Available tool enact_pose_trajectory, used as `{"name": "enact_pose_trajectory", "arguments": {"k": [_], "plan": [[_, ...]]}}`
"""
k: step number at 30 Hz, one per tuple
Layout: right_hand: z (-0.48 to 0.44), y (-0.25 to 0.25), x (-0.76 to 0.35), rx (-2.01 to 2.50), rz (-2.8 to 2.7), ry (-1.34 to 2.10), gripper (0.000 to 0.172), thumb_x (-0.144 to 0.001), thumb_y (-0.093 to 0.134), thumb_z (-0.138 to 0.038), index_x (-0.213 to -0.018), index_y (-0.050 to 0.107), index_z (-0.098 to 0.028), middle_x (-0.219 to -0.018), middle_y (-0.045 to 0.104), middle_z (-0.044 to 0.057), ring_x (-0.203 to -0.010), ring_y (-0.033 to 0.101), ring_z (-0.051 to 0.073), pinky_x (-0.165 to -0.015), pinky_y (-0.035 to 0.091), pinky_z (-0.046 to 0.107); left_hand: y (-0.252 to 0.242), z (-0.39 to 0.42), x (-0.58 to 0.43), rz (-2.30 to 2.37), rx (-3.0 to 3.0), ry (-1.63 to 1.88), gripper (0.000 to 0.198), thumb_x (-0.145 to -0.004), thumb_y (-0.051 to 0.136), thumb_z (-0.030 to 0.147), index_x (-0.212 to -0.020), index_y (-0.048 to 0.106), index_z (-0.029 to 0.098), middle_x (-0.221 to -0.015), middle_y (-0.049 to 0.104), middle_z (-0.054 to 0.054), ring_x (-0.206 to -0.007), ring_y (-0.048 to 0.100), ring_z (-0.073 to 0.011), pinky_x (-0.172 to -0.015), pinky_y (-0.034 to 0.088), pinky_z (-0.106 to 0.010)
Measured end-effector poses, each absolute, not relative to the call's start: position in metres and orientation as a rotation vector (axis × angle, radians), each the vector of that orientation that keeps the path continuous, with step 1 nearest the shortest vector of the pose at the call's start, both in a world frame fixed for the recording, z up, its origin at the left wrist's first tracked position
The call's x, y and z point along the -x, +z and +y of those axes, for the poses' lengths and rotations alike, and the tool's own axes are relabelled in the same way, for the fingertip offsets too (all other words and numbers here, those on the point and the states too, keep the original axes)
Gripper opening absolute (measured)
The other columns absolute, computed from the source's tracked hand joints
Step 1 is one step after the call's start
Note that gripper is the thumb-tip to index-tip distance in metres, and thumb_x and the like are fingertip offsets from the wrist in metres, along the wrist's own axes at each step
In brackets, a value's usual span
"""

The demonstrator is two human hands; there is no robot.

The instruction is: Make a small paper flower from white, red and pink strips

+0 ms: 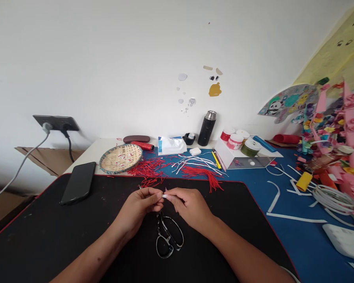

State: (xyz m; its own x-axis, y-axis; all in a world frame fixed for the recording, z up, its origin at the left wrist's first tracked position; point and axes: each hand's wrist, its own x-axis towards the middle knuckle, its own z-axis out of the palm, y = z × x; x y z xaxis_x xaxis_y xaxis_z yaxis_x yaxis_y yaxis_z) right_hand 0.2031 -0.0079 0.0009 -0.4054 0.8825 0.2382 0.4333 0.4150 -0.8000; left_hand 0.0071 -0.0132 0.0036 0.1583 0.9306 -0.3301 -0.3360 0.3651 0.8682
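Both hands meet over the black mat [106,232], fingertips pinched close together. Between them shows a small white piece [164,195], perhaps a bit of cord or strip; its exact kind is too small to tell. My left hand [143,206] grips its left end and my right hand [188,204] pinches the right end. Scissors [169,237] lie on the mat just below, handles toward me, with the blades partly hidden under my left hand. Beyond my hands lie piles of cut red cords [149,169] and white cords [194,161].
A woven basket [120,159] holds small bits, with a phone [79,182] to its left. At the back stand a black thermos [207,129] and a white box [230,157] carrying ribbon spools [235,141]. Paper strips [295,218] and a coiled cord [334,199] lie at right.
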Motion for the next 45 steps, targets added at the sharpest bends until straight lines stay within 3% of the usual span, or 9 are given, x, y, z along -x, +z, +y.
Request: {"name": "enact_pose_trajectory", "arguments": {"k": [2,5,7,14,22,31,36,41,45], "plan": [[-0.008,-0.002,-0.202,1.172,-1.951,0.977,0.026,-0.102,0.058,-0.038,-0.112,0.077,-0.023,-0.070,0.072,0.000,-0.058,0.064,0.014,-0.062,0.048,0.025,0.004,-0.014,-0.007,1.032,-0.826,1.046,0.031,-0.063,0.096,0.037,-0.076,0.079,0.014,-0.071,0.073,-0.004,-0.062,0.065,-0.0134,-0.060,0.054,-0.022],[-0.008,-0.005,-0.200,1.182,-1.860,1.117,0.029,-0.100,0.060,-0.038,-0.120,0.073,-0.021,-0.072,0.069,-0.001,-0.053,0.060,0.012,-0.056,0.046,0.023,0.004,-0.014,-0.007,1.053,-0.957,1.046,0.031,-0.066,0.093,0.042,-0.076,0.079,0.015,-0.071,0.073,-0.003,-0.063,0.065,-0.0149,-0.062,0.054,-0.024],[-0.008,-0.006,-0.199,1.167,-1.832,1.164,0.027,-0.100,0.060,-0.039,-0.114,0.073,-0.020,-0.072,0.067,-0.001,-0.053,0.060,0.011,-0.054,0.046,0.022,0.004,-0.014,-0.007,1.066,-1.000,1.041,0.031,-0.067,0.092,0.044,-0.076,0.079,0.016,-0.071,0.073,-0.003,-0.064,0.065,-0.0153,-0.062,0.054,-0.025],[-0.007,-0.002,-0.200,1.180,-1.901,1.107,0.024,-0.101,0.057,-0.034,-0.089,0.073,-0.019,-0.059,0.061,-0.004,-0.051,0.057,0.011,-0.054,0.041,0.021,0.001,-0.013,-0.007,1.050,-0.971,0.970,0.032,-0.067,0.093,0.044,-0.078,0.080,0.017,-0.072,0.074,-0.003,-0.066,0.067,-0.0150,-0.064,0.055,-0.024],[-0.007,-0.002,-0.201,1.176,-1.890,1.104,0.023,-0.101,0.059,-0.035,-0.094,0.075,-0.020,-0.058,0.061,-0.004,-0.052,0.058,0.011,-0.058,0.042,0.022,0.000,-0.011,-0.003,1.050,-0.932,0.954,0.030,-0.064,0.095,0.039,-0.080,0.082,0.018,-0.075,0.075,-0.003,-0.066,0.067,-0.0147,-0.065,0.055,-0.023],[-0.005,-0.011,-0.199,1.184,-1.783,1.237,0.031,-0.102,0.058,-0.042,-0.097,0.076,-0.018,-0.059,0.058,-0.004,-0.048,0.054,0.010,-0.053,0.041,0.020,0.000,-0.008,0.000,1.121,-1.012,0.973,0.036,-0.061,0.095,0.049,-0.076,0.082,0.019,-0.072,0.075,-0.003,-0.064,0.066,-0.0167,-0.062,0.054,-0.025],[0.001,-0.005,-0.211,1.269,-1.806,1.177,0.031,-0.102,0.057,-0.038,-0.088,0.075,-0.017,-0.058,0.061,-0.003,-0.050,0.056,0.011,-0.052,0.041,0.020,-0.003,-0.005,0.004,1.122,-0.970,1.016,0.039,-0.061,0.094,0.051,-0.079,0.082,0.018,-0.073,0.077,-0.005,-0.065,0.067,-0.0181,-0.063,0.054,-0.026],[0.024,0.015,-0.253,1.510,-1.953,0.910,0.027,-0.102,0.055,-0.035,-0.093,0.074,-0.018,-0.064,0.067,-0.001,-0.054,0.062,0.013,-0.058,0.045,0.023,-0.002,-0.005,0.004,1.130,-0.942,0.986,0.043,-0.058,0.095,0.054,-0.076,0.081,0.018,-0.067,0.074,-0.003,-0.061,0.065,-0.0179,-0.061,0.053,-0.027],[0.047,0.029,-0.293,1.672,-2.032,0.631,0.021,-0.099,0.059,-0.033,-0.096,0.076,-0.021,-0.082,0.075,0.002,-0.075,0.069,0.018,-0.069,0.046,0.026,-0.003,-0.004,0.003,1.162,-0.917,0.968,0.048,-0.054,0.094,0.058,-0.075,0.081,0.017,-0.069,0.075,-0.004,-0.062,0.066,-0.0189,-0.062,0.054,-0.028]]}}
